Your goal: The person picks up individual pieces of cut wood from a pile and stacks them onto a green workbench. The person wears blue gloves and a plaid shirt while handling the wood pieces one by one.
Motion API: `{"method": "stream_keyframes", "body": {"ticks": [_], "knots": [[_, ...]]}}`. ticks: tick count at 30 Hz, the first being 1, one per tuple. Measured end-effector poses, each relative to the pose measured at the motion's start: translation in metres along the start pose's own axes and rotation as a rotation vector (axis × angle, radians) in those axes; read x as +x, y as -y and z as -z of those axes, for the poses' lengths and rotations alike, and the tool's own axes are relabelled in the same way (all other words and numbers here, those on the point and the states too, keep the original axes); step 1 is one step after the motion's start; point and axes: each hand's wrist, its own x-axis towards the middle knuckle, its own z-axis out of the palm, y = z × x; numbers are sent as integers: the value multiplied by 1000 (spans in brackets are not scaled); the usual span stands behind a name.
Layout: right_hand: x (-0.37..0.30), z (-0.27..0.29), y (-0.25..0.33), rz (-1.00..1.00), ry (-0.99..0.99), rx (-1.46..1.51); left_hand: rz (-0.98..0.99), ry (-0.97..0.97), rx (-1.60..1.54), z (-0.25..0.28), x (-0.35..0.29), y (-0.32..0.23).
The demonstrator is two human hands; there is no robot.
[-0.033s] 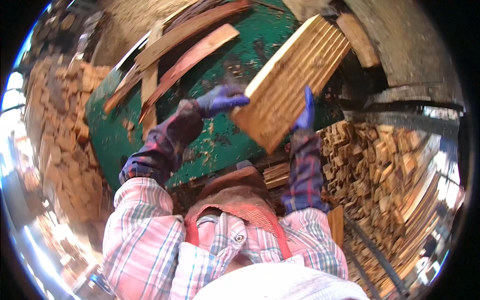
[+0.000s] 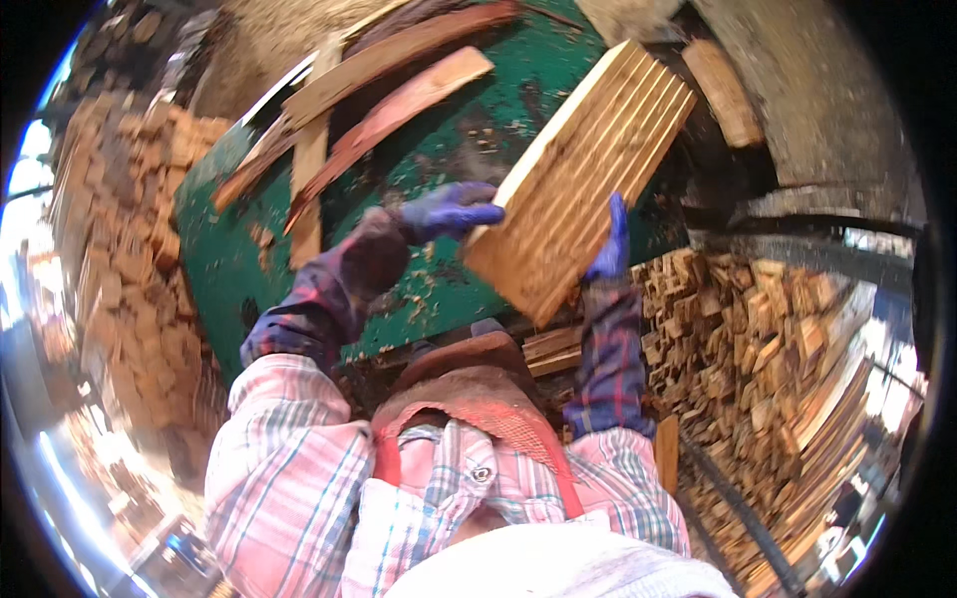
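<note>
Some straight fingers of the left hand (image 2: 451, 211) meet the block (image 2: 583, 169) at its eight o'clock; the right hand's (image 2: 610, 247) lie along its five o'clock edge. Whether either grips underneath, I cannot tell. The block's long axis runs one to seven o'clock, over the tabletop (image 2: 224, 244) at one. Strips (image 2: 399, 125) lie at eleven.
</note>
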Motion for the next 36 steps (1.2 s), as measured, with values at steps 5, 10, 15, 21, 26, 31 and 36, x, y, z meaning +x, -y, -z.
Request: {"method": "stream_keyframes", "body": {"ticks": [5,10,15,21,26,31,36], "knots": [[-59,-65,-97,-343,217,77,-306,-765,-87,-27,-44,98],[-78,-170,-172,-427,500,-6,-435,-1002,-279,-20,-226,73],[-108,-306,-272,-2,986,-548,-1033,-1600,-42,-47,-398,98],[-226,-544,-357,58,1394,-731,-1216,-1991,-263,-47,-564,117],[-269,-691,-369,1836,1499,-733,-1833,-1537,-44,175,-716,58],[-248,-626,-339,1699,1215,-802,-1255,-1718,300,271,-673,-20],[-118,-411,-318,672,869,-1307,-937,-1197,968,213,-486,-59]]}}
